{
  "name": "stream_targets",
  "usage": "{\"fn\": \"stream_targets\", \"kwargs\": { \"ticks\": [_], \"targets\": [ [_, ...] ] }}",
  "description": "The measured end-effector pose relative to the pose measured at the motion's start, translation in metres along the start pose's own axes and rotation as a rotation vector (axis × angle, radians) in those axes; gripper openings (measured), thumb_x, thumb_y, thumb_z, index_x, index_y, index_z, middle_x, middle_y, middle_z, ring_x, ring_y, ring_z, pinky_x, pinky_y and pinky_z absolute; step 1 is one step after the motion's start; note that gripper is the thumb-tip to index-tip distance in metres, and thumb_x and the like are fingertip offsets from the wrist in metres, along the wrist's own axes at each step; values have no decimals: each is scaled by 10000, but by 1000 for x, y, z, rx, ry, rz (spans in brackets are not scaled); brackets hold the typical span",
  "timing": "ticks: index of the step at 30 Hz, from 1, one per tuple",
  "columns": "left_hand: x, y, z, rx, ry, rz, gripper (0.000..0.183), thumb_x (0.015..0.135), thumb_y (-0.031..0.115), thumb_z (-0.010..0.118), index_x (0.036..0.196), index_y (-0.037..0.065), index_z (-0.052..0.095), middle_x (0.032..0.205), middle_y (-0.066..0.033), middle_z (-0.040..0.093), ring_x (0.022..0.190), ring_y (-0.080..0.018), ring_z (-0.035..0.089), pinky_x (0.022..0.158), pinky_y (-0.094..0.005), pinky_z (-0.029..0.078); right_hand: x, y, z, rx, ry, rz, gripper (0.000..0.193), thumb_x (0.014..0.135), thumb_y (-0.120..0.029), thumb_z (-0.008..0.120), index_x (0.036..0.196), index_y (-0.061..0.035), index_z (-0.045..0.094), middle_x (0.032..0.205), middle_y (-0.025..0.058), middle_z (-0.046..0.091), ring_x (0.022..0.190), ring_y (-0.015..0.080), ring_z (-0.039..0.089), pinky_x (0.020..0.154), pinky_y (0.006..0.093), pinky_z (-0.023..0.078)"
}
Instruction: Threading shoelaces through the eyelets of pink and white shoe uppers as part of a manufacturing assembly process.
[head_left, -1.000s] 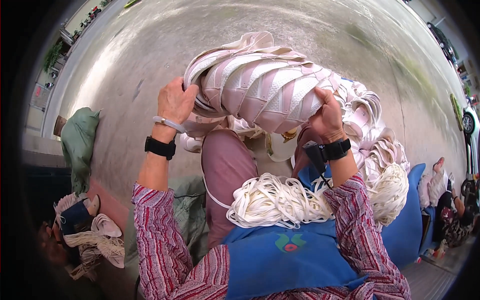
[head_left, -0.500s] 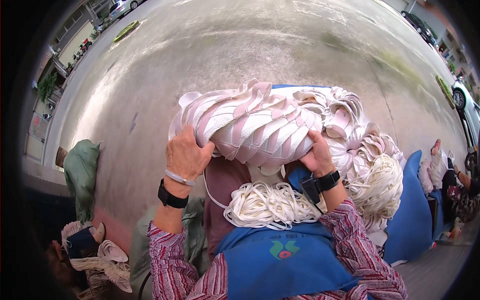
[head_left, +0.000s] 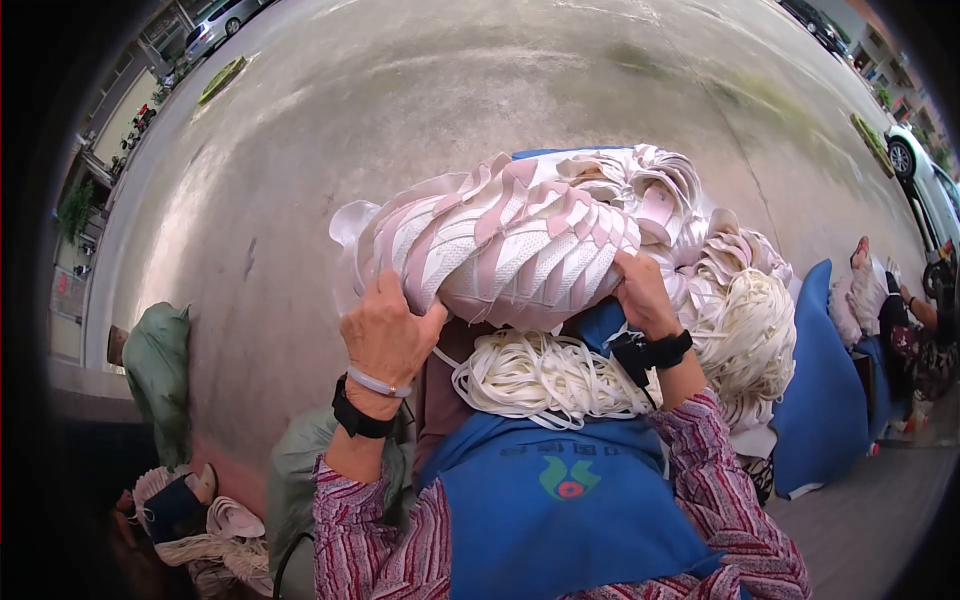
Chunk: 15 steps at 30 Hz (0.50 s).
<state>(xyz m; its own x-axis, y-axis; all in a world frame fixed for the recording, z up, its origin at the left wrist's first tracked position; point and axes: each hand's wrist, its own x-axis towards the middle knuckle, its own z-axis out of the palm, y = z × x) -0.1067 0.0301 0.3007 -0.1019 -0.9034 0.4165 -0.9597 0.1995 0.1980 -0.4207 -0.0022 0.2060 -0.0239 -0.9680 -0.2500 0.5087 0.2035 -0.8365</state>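
Note:
A long overlapping row of pink-and-white shoe uppers [head_left: 510,245] lies across in front of me above my lap. My left hand [head_left: 390,330] is closed on its near left edge, thumb and fingers pinching the material. At the right end, my right hand [head_left: 645,297] grips the edge of the same row, its fingertips partly hidden. Just below, a loose heap of white shoelaces [head_left: 550,378] rests on my lap, over the blue apron [head_left: 570,530]. More shoe uppers [head_left: 735,260] are piled beside my right hand, with a thick bunch of white laces [head_left: 750,335] over them.
Green sacks [head_left: 160,370] stand on the left, near more shoe uppers and cords [head_left: 235,520] on the ground. Blue cloth [head_left: 820,390] hangs at the right, and beyond it another person's arm [head_left: 918,308] shows. Parked cars [head_left: 925,180] line the concrete yard.
My left hand has shifted slightly right and nearer to me along the row's edge. The right hand keeps its hold at the other end. The whole view has tilted a little.

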Motion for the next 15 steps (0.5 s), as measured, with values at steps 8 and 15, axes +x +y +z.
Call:
{"fn": "stream_targets", "kwargs": {
  "ticks": [8,15],
  "targets": [
    [-9,14,9,-122,78,75,601,690,339,798,1093,-18,530,1004,-191,573,853,-352,611,674,-424,522,-24,-65,80,-1097,-202,-550,556,769,-141,690,1268,20,507,1325,220,462,1259,414,417,1053,424,355],
    [-63,-12,22,-561,60,125,386,757,99,716,1099,-16,580,1217,-244,523,1084,-392,550,918,-416,476,-5,-12,197,-1627,-734,-1044,628,696,-358,756,1238,-136,529,1269,109,487,1280,350,402,1027,556,310]
  ]
}}
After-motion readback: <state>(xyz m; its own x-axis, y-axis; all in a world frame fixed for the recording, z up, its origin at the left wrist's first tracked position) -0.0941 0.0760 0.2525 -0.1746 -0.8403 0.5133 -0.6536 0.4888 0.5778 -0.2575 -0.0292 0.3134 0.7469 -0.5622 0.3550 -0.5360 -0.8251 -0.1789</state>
